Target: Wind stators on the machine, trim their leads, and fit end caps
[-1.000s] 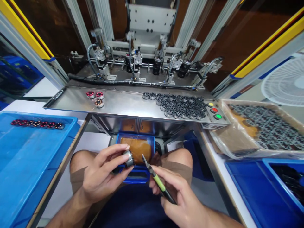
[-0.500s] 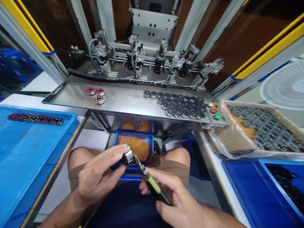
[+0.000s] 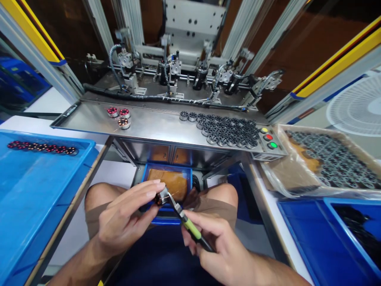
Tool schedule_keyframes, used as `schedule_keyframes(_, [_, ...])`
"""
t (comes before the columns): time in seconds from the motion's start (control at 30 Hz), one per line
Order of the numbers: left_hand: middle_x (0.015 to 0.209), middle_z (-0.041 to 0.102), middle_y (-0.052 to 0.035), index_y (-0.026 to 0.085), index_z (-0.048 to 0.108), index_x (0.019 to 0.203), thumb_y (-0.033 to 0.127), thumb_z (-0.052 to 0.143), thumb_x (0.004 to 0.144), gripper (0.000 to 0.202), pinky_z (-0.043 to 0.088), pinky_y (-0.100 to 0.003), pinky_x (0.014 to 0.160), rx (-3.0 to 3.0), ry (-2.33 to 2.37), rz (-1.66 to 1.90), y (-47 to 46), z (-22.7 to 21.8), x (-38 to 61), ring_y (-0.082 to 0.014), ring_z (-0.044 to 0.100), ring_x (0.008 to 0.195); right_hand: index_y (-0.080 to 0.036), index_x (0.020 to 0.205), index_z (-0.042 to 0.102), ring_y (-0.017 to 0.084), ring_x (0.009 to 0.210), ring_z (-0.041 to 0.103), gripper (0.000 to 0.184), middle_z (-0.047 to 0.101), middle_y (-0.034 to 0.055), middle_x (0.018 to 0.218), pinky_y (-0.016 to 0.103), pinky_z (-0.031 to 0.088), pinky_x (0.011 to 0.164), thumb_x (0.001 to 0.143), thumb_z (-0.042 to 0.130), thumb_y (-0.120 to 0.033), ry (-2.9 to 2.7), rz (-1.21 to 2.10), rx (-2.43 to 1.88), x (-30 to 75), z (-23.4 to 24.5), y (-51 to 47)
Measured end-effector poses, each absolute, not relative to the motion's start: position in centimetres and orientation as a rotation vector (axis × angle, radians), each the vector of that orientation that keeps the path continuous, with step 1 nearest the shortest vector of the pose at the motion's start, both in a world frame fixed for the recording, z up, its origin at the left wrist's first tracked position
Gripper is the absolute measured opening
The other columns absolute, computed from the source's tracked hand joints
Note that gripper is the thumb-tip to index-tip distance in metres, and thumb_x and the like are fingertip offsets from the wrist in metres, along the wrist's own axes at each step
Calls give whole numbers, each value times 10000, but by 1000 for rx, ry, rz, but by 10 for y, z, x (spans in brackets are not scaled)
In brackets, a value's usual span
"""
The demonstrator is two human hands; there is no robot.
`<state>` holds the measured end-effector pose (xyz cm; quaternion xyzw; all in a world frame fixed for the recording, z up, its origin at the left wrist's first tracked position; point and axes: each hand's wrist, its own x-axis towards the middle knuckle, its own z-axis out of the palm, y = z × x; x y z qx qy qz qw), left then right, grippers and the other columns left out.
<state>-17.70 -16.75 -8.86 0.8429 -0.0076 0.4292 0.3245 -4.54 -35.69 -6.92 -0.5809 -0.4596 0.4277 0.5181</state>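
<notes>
Above my lap, my left hand pinches a small wound motor stator, a silvery ring with copper windings, between fingers and thumb. Fine copper wire ends stick out from its right side. My right hand is closed around green-and-black handled pliers. Their jaw tips touch or nearly touch the stator's right side; whether they grip a wire I cannot tell. Beneath both hands sits a blue bin with a brownish bottom. Three wound stators, two red and one copper, stand on the metal shelf's left part.
Many dark unwound cores cover the right of the metal shelf, beside a button box. A winding machine stands behind. At left, a blue tray holds a row of stators; at right is a plastic-lined box of cores.
The pliers' jaws have come closer to the stator, and the right hand's fingers have shifted on the handles. The left hand keeps its hold, with the stator turned slightly.
</notes>
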Motion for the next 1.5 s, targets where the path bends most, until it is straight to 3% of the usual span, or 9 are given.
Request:
schedule_keyframes(0.1, [1122,746,-96,211,555,1298,-63,709,686,687,610,-370,906,2243,-28,1149,-167,-91,-177,-235,715,1033,-160,986,660,104,629,506,375,562,-6,704,224,460,593,685,480,-28,-1073,992,-1470,-43,-67,-358])
schedule_keyframes(0.27, [1140,736,-97,208,565,1305,-22,742,698,673,610,-329,902,2414,-37,1206,-166,-91,-178,-227,720,1019,-194,1271,558,143,783,600,514,636,44,916,306,524,754,770,528,-84,-796,993,-1419,-40,-78,-365])
schedule_keyframes(0.43, [1126,737,-73,215,636,1234,-51,752,671,634,610,-297,896,2464,13,1295,-167,-90,-176,-208,730,975,-184,1028,629,152,793,587,294,626,50,916,317,507,752,758,546,-102,-720,1063,-1344,-41,-90,-372])
schedule_keyframes(0.53, [1147,732,-63,236,646,1221,-43,775,649,649,612,-309,882,2334,66,1292,-167,-97,-177,-214,720,997,-183,1026,637,155,778,580,288,621,49,895,316,504,739,751,572,-131,-693,1060,-1338,-41,-91,-375])
schedule_keyframes(0.67, [1097,737,-82,290,565,1294,266,771,772,562,630,-337,738,1620,267,982,-163,-108,-176,-227,729,922,-194,1262,593,189,817,611,472,647,85,961,354,524,767,791,605,-219,-663,1062,-1371,-39,-93,-375])
schedule_keyframes(0.8, [934,743,-77,314,576,1245,576,731,723,605,594,-291,585,1108,278,692,-155,-109,-175,-179,700,701,-231,1328,572,225,895,649,512,675,110,1058,403,525,852,818,618,-259,-627,1017,-1391,-37,-100,-372])
schedule_keyframes(1.2, [973,754,-60,313,678,1108,425,836,658,490,583,-251,663,830,276,677,-148,-111,-189,-157,708,760,-261,1329,564,214,899,669,511,686,93,1078,377,552,832,825,596,-192,-843,965,-1446,-27,-89,-339])
schedule_keyframes(1.4, [1013,740,-46,283,635,1202,270,874,614,635,571,-244,787,797,380,663,-147,-114,-208,-152,713,849,-153,1345,547,248,1035,610,622,617,117,1151,394,485,960,724,561,-137,-1327,100,-1836,44,-56,-243])
schedule_keyframes(1.5, [1074,706,-86,236,576,1275,192,857,613,721,557,-286,860,921,567,701,-143,-107,-238,-199,706,945,-88,1367,518,237,979,618,662,618,144,1150,358,484,948,709,571,-153,-1471,-53,-2117,79,-61,-182])
